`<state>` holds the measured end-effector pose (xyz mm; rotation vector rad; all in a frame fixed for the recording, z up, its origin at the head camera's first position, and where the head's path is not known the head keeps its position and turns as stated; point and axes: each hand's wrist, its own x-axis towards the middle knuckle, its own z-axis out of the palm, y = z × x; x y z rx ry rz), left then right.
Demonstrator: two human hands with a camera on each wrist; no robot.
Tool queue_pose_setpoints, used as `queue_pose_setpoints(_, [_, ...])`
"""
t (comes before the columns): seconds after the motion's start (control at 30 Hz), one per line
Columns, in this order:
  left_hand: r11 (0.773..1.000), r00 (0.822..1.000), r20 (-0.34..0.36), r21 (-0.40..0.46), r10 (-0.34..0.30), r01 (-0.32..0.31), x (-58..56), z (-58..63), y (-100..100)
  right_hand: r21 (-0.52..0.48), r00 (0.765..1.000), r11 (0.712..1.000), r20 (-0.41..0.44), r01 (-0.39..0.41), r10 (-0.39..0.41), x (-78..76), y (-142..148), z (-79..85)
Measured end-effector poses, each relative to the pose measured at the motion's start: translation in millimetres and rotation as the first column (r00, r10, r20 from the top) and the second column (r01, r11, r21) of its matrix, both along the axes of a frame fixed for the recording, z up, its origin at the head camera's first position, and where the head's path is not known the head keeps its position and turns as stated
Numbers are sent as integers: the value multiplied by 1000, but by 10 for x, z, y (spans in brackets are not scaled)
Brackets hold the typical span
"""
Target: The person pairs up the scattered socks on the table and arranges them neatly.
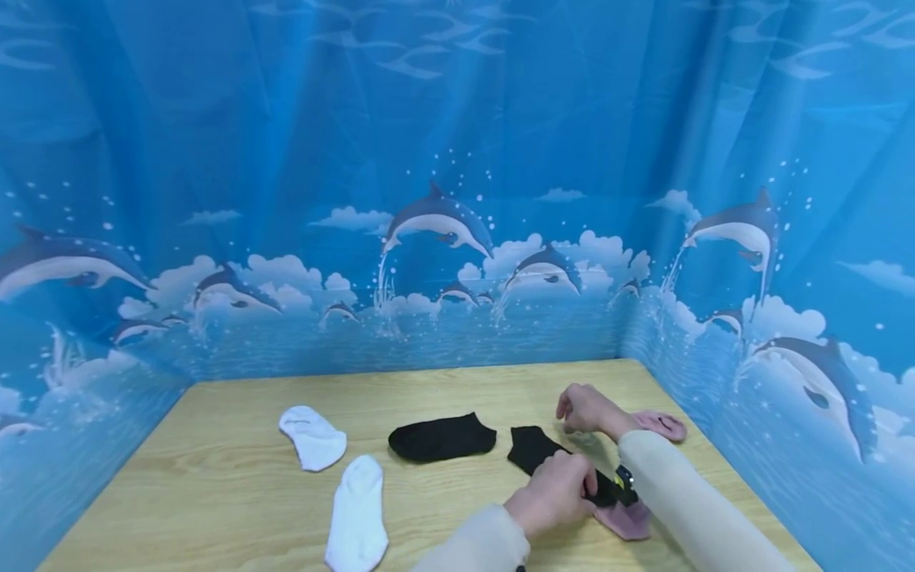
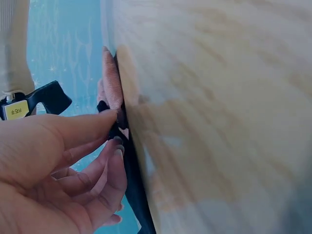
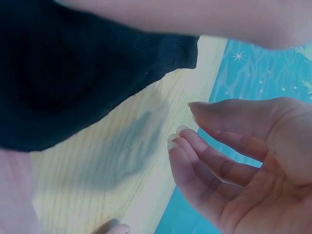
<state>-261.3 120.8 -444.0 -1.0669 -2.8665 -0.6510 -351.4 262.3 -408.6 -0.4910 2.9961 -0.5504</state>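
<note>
On the right of the table, a black ankle sock (image 1: pixel 529 450) lies at a slant, its near end overlapping a pink sock (image 1: pixel 626 522). My left hand (image 1: pixel 554 491) pinches the edge of this black sock between thumb and fingertips, close to the pink fabric (image 2: pixel 112 83) in the left wrist view. Beyond it, my right hand (image 1: pixel 588 408) hovers over the table with loosely bent fingers and nothing in them. The right wrist view shows a gap between that thumb and the fingers, beside the dark sock (image 3: pixel 73 92). A second pink sock (image 1: pixel 668 427) is partly hidden behind the right wrist.
Another black sock (image 1: pixel 443 438) lies flat at mid-table. To its left are two white socks, one farther back (image 1: pixel 314 438) and one nearer (image 1: pixel 357 516). A blue dolphin-print curtain (image 1: pixel 443 318) borders the wooden table (image 1: pixel 214 461) at the back and sides.
</note>
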Motion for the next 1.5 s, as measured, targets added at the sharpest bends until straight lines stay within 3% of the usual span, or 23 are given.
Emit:
queue_pose_setpoints(0.4, [999, 999, -49, -46, -2, -1, 13, -62, -90, -14, 1000, 1000, 29, -9, 10, 8, -89, 11])
queue_pose_setpoints(0.6, [997, 996, -87, -72, -7, 0, 48, -37, -209, -23, 999, 999, 33, -29, 29, 6, -147, -22])
queue_pose_setpoints(1.03, [987, 995, 77, -142, -61, 71, 47, 78, -490, -49, 995, 993, 1, -104, 104, -47, -368, -104])
queue_pose_setpoints(1.37, [985, 990, 129, -153, -64, 83, 30, 106, -709, -46, 974, 975, 54, -217, 220, -105, -505, -151])
queue_pose_setpoints(1.5, [986, 987, 153, -155, -44, 68, 14, 130, -807, -29, 976, 978, 70, -205, 206, -107, -530, -173])
